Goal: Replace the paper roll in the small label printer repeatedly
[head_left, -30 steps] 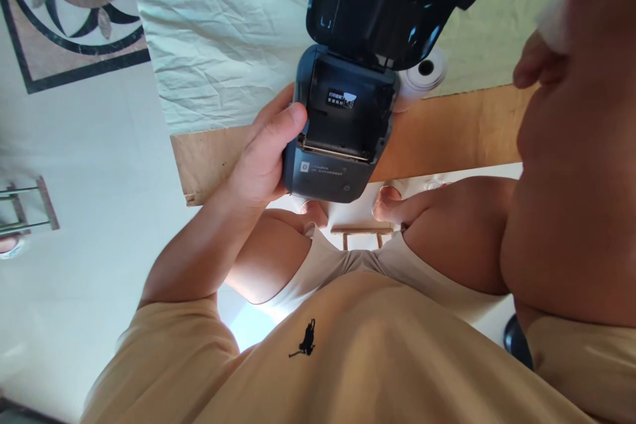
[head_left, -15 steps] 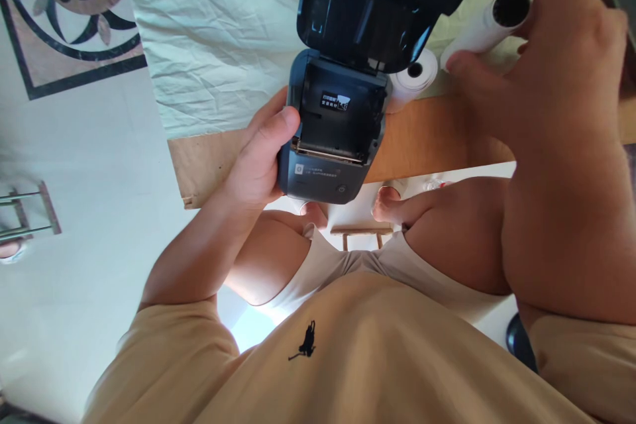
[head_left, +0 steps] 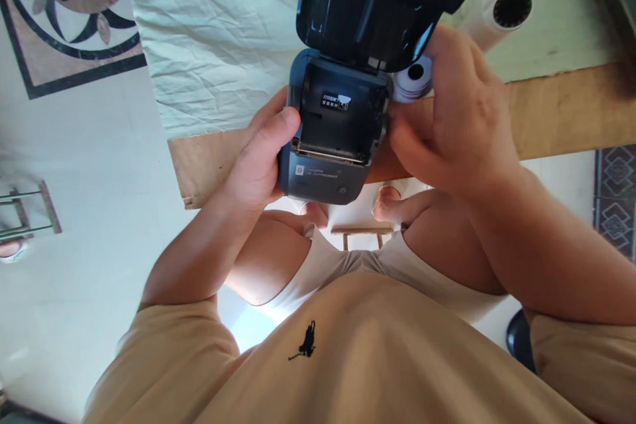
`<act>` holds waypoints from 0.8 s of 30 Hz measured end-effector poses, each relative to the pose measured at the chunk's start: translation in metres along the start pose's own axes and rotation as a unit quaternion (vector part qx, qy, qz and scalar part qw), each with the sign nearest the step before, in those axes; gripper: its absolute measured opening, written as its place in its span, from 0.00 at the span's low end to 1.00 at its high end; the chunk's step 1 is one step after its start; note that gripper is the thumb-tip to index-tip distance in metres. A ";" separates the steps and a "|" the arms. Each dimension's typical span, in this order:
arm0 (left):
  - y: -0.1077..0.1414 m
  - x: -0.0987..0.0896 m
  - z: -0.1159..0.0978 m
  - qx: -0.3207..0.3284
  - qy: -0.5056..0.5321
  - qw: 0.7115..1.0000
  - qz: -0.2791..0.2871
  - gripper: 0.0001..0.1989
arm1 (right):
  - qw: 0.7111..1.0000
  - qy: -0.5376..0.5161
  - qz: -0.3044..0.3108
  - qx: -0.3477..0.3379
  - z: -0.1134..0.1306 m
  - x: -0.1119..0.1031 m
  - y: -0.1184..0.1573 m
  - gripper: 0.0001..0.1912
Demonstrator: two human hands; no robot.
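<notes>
My left hand [head_left: 256,156] grips the side of a dark blue-grey label printer [head_left: 322,175], thumb along its edge. The printer's black lid [head_left: 362,20] stands raised, and its bay shows a small black-and-white sticker but no roll. Just right of the printer, my right hand [head_left: 462,119] closes around a small white paper roll [head_left: 413,83] with a dark core. The thumb lies below this roll, and some fingertips are hidden behind it. Farther right, a second white roll [head_left: 489,23] with a wide black core rests on the cloth, apart from my hand.
A pale green cloth [head_left: 218,33] covers most of the wooden table [head_left: 561,103], whose bare front edge runs above my legs. A dark-edged object [head_left: 613,0] sits at the far right. A metal-framed stool [head_left: 30,212] stands on the floor at left.
My right hand has let go of the wide-cored roll and moved left to the smaller paper roll beside the printer. My left hand and the printer have stayed in place.
</notes>
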State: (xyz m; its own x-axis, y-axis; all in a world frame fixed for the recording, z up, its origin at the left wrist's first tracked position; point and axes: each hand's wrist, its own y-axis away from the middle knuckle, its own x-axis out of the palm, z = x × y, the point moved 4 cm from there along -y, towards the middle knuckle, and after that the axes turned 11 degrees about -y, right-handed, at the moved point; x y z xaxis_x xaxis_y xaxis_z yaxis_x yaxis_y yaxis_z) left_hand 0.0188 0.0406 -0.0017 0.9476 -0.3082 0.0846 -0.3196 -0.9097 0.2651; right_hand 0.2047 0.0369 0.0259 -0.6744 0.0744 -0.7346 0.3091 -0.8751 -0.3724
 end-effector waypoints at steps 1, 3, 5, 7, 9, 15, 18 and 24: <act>0.001 0.000 0.000 -0.003 0.009 1.000 0.001 0.25 | 1.000 0.008 0.009 0.018 -0.001 0.002 -0.001 0.23; 0.002 0.000 0.000 0.004 0.029 1.000 0.003 0.22 | 0.998 0.025 0.031 0.053 -0.003 0.005 -0.001 0.20; 0.002 0.000 0.001 0.019 0.035 0.999 0.003 0.22 | 0.995 0.036 0.044 0.076 -0.004 0.005 -0.001 0.18; 0.002 -0.001 0.003 0.030 0.035 0.999 0.003 0.25 | 0.995 0.039 0.037 0.084 -0.005 0.005 -0.001 0.17; 0.000 -0.002 0.006 0.036 0.035 0.999 0.001 0.27 | 0.997 0.032 0.019 0.069 -0.006 0.003 0.000 0.18; -0.003 -0.004 0.012 0.068 0.042 0.997 -0.012 0.29 | 0.999 -0.005 0.020 0.034 -0.008 0.004 0.002 0.27; -0.002 -0.005 0.014 0.053 0.059 0.997 0.009 0.26 | 0.997 -0.009 0.027 0.066 -0.006 0.004 0.002 0.17; -0.002 -0.005 0.011 0.056 0.047 0.997 -0.008 0.26 | 0.994 0.041 0.042 0.092 -0.006 0.002 0.003 0.15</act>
State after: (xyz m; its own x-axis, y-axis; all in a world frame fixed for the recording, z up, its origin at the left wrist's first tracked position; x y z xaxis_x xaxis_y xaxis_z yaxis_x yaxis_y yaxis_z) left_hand 0.0151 0.0409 -0.0131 0.9471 -0.2714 0.1716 -0.2983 -0.9413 0.1579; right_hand 0.2083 0.0376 0.0200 -0.5918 0.0296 -0.8056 0.2293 -0.9519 -0.2034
